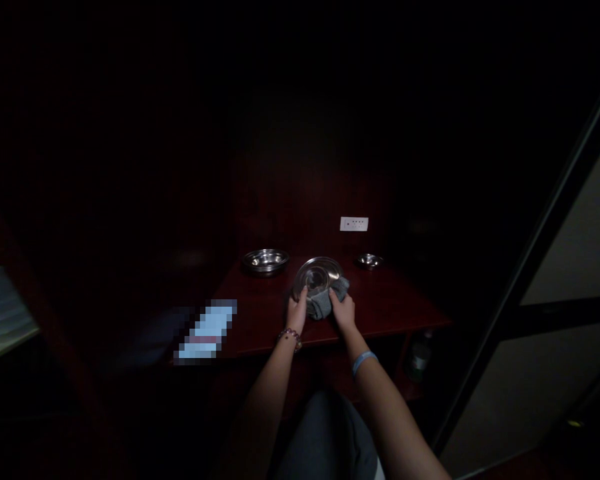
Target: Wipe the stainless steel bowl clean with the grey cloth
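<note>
Tilted up over the front of the dark red table is a shiny metal bowl (316,273), its round base ring facing me. My left hand (297,312) grips its lower left rim, thumb on the metal. A grey cloth (321,304) covers the lower right of the bowl. My right hand (343,309) is closed on this cloth, its thumb pressing it against the metal. The cloth hides part of the rim, and the fingers behind the bowl do not show.
On the red table (380,300), a larger metal bowl (266,261) stands at back left and a small metal bowl (369,261) at back right. A white socket panel (354,224) is on the wall. A pixelated bright patch covers the left edge. A bottle (420,358) stands below right.
</note>
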The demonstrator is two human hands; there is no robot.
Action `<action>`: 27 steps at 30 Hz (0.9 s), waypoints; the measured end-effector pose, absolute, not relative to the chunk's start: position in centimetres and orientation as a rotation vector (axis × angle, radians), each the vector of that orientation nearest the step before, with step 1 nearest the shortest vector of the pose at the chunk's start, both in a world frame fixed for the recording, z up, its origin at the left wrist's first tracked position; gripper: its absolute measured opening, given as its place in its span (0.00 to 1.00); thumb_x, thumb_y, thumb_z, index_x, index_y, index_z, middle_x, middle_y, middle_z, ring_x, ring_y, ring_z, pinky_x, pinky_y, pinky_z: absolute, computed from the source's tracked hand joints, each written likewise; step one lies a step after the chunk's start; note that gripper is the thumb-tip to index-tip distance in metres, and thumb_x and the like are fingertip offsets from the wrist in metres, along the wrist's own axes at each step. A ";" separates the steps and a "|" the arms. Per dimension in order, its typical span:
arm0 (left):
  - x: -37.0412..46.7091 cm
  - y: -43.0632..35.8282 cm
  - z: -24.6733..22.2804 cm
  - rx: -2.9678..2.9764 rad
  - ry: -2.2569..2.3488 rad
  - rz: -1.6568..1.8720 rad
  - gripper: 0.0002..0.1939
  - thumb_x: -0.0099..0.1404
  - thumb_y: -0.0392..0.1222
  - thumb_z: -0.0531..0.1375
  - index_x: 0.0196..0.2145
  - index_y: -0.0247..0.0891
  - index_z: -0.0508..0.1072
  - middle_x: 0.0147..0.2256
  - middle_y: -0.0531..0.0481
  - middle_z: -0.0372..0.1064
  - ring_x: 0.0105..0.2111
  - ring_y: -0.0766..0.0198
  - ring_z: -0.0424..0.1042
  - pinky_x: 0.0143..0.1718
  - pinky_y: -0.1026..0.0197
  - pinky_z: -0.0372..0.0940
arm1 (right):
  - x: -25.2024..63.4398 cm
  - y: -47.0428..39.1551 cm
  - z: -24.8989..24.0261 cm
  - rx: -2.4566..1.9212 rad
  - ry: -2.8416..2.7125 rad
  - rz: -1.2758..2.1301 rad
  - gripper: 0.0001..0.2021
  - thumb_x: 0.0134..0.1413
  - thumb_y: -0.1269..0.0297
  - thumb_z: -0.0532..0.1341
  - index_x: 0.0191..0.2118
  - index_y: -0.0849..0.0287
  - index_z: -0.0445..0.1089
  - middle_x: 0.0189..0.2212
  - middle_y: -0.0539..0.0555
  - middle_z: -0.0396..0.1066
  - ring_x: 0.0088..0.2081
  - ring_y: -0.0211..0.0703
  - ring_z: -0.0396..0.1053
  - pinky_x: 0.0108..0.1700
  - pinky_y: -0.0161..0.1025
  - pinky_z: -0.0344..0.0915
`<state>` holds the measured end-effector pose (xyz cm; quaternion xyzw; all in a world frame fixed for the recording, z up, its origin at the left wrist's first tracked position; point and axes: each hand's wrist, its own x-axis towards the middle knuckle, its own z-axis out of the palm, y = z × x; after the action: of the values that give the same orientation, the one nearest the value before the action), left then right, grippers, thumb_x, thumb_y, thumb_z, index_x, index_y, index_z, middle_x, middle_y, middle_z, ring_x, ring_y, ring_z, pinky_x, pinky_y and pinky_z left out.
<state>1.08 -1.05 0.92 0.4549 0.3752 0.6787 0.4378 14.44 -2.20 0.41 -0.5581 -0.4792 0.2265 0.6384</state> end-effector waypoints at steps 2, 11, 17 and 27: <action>1.2 -1.3 1.1 1.178 0.892 1.695 0.20 0.62 0.48 0.60 0.49 0.36 0.71 0.52 0.41 0.71 0.53 0.57 0.70 0.56 0.57 0.61 | 14.6 -2.1 0.3 -1.270 -1.069 0.515 0.20 0.52 0.51 0.62 0.42 0.63 0.76 0.40 0.61 0.78 0.44 0.52 0.76 0.45 0.40 0.69; 1.4 -1.8 1.0 1.507 0.912 1.522 0.23 0.60 0.44 0.62 0.52 0.35 0.70 0.55 0.39 0.68 0.57 0.57 0.66 0.61 0.55 0.54 | 14.9 -1.4 -0.2 -1.262 -0.953 0.483 0.23 0.52 0.50 0.61 0.45 0.65 0.75 0.42 0.64 0.77 0.45 0.53 0.75 0.47 0.41 0.69; 1.4 -1.5 0.7 1.631 1.010 1.479 0.18 0.60 0.41 0.61 0.48 0.35 0.74 0.54 0.41 0.70 0.58 0.56 0.64 0.62 0.55 0.52 | 14.9 -1.4 -0.3 -1.264 -0.962 0.486 0.22 0.52 0.51 0.61 0.45 0.64 0.75 0.42 0.63 0.77 0.45 0.51 0.76 0.46 0.39 0.69; 1.4 -0.6 0.3 1.516 0.972 1.555 0.17 0.62 0.41 0.57 0.47 0.31 0.73 0.48 0.39 0.74 0.50 0.56 0.72 0.55 0.55 0.61 | 14.2 -2.4 0.5 -1.315 -0.956 0.391 0.22 0.52 0.51 0.61 0.42 0.67 0.76 0.40 0.65 0.78 0.43 0.53 0.76 0.45 0.40 0.69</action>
<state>1.42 -0.63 0.35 0.5914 0.3792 0.6068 0.3718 14.24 -2.45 0.53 -0.5837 -0.4244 0.1735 0.6702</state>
